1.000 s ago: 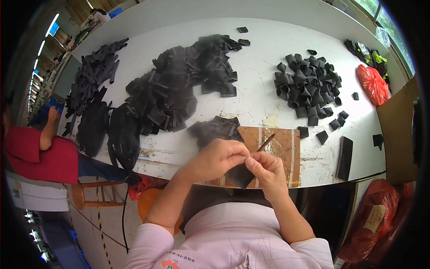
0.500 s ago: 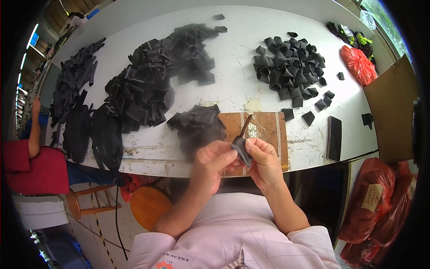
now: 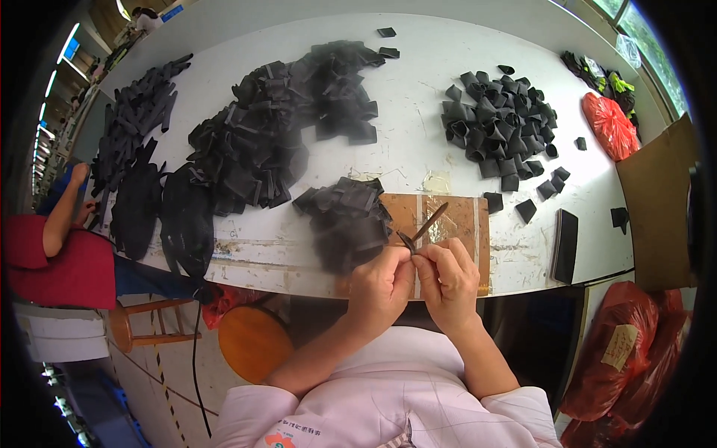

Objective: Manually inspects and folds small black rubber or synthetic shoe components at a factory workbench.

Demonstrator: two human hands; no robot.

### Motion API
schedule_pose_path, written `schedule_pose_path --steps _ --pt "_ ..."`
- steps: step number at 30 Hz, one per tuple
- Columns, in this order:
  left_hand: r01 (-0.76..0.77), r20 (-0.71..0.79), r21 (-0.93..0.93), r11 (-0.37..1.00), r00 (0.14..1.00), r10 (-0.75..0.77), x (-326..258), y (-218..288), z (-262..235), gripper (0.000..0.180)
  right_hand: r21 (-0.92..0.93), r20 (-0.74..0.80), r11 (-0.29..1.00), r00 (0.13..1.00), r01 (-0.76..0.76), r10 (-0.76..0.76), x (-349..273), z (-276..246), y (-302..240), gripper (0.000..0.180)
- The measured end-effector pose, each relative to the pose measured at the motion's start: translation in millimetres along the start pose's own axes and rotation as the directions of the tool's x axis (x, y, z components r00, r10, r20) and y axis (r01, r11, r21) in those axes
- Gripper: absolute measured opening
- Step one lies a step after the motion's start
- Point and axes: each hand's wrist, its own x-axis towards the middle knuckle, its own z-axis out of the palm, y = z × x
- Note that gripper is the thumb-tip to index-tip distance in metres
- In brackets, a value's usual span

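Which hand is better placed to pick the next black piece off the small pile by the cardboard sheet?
Left, probably. The left hand sits right beside the small pile of black pieces, while the right hand is farther away and pinches the thin brown tool.

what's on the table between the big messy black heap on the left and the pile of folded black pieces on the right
Between the big heap and the folded pile, the head view shows only bare white table.

Black fabric pieces [image 3: 497, 123], white table [image 3: 418, 97], red bag [image 3: 610, 125].

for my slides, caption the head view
Both hands pinch a small black piece at a white table heaped with black pieces.
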Motion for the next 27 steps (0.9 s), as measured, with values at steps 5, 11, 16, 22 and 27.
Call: schedule_pose_path --steps 5,11,16,22,27 --pt "0.026 0.053 -0.076 0.997 0.998 -0.022 3 -4 -8 0.007 0.230 0.115 0.960 0.984 -0.158 0.134 -1 -2 3 0.015" --pt "-0.164 -0.239 0.158 0.974 0.951 0.199 3 -10 5 0.008 -0.121 -0.017 0.986 0.993 0.111 -0.114 -2 18 10 0.015" --pt "0.547 0.421 -0.813 0.202 0.790 -0.445 16 -6 -15 0.012 0.433 0.133 0.783 0.891 -0.446 0.434 0 6 10 0.005" --pt "0.220 0.012 -0.607 0.763 0.963 -0.268 12 15 -3 0.017 0.721 0.684 -0.393 0.678 -0.571 0.269 1 -2 12 0.016" --pt "0.503 0.498 -0.860 -0.083 0.795 -0.347 44 20 -29 0.013 0.680 0.617 0.168 0.681 -0.713 0.394 46 -34 -23 0.026"
